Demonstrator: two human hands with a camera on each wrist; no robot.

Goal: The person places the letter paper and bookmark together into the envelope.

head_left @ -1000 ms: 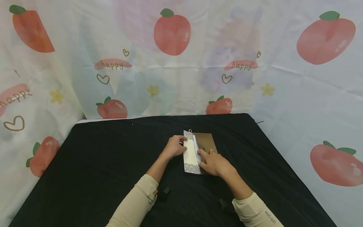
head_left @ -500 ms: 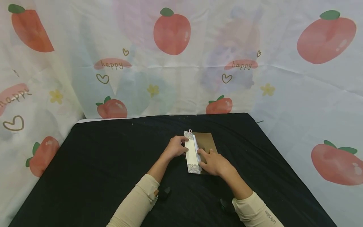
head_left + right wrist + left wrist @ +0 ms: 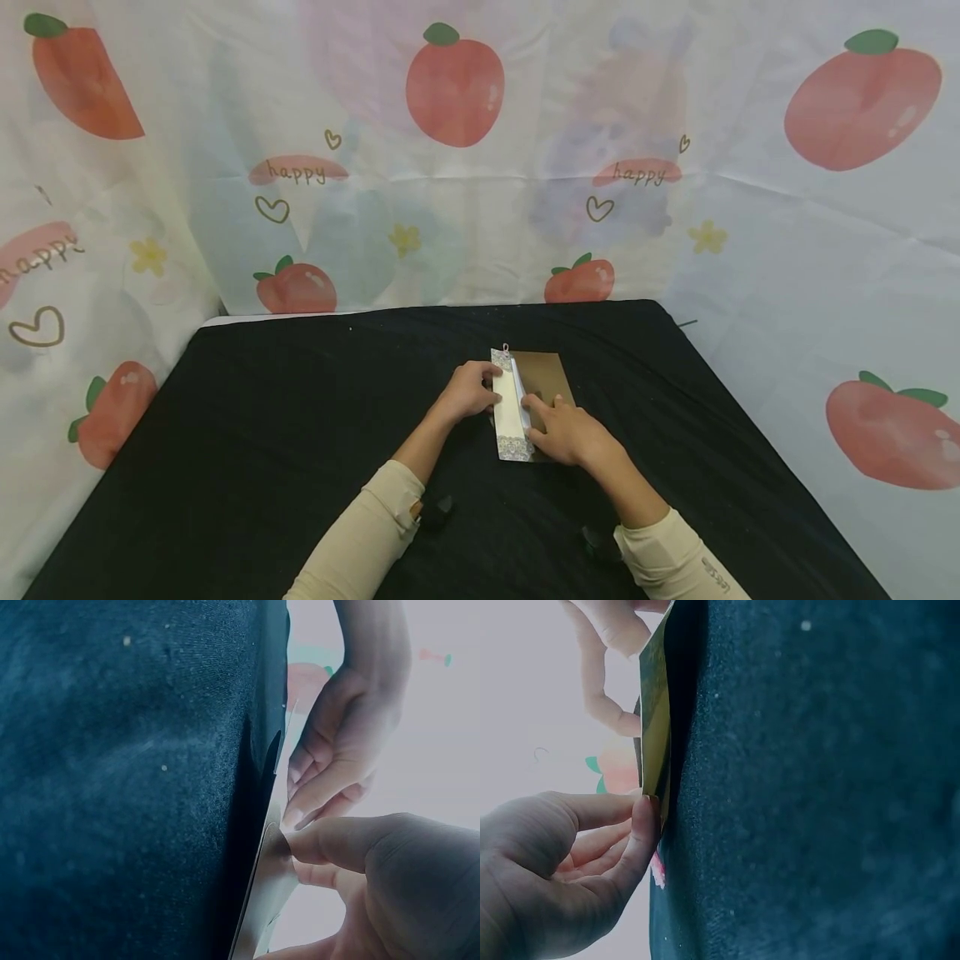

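A folded card [image 3: 507, 410] lies on the black cloth in the head view, its cream flap banded with grey lace print at both ends. A small pink loop [image 3: 506, 347] sticks up from its top. Beneath the flap shows a white strip, then a gold-brown panel [image 3: 546, 377] to the right. My left hand [image 3: 467, 390] pinches the flap's left edge between thumb and fingers; the left wrist view shows the thumb [image 3: 641, 838] against the card's side. My right hand [image 3: 572, 429] presses thumb and fingers down on the white strip and the brown panel.
A black cloth [image 3: 285, 442] covers the table. Behind it and at both sides hangs a pale curtain [image 3: 480, 225] printed with red fruit. Dark wrist devices sit by both cuffs.
My left hand has shifted slightly right with the card's flap, which now looks narrower and stands further over the brown panel. The right hand stays in place.
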